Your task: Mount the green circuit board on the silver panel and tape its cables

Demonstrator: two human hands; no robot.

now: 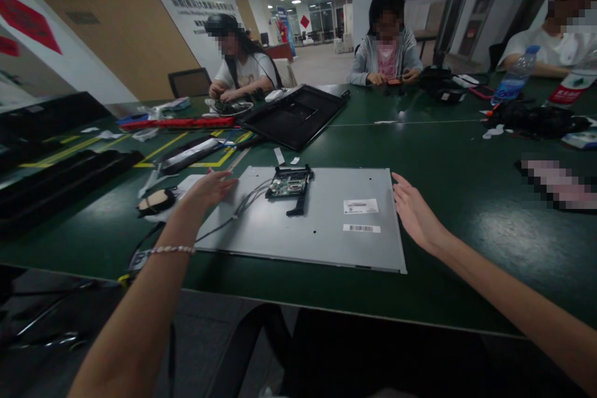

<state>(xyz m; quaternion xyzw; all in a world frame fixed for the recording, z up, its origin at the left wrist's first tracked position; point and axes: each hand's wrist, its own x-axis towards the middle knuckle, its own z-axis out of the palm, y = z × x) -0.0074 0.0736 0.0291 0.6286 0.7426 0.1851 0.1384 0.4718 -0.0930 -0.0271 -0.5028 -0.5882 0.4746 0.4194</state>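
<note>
A flat grey metal panel (326, 236) lies on the green table (466, 199) in front of me, with a small circuit board (289, 185) and grey cables (242, 204) near its far left corner and two white labels (360, 206) toward the right. My left hand (209, 188) rests open at the panel's left edge, fingers stretched toward the cables. At the panel's right edge my right hand (413, 211) is open, fingers spread, holding nothing.
A black monitor frame (298, 115) lies beyond the panel. Long black parts (60, 180) and a roll of tape (156, 201) sit to the left. Three other people work at the far side. A water bottle (515, 81) and dark clutter (532, 118) occupy the right.
</note>
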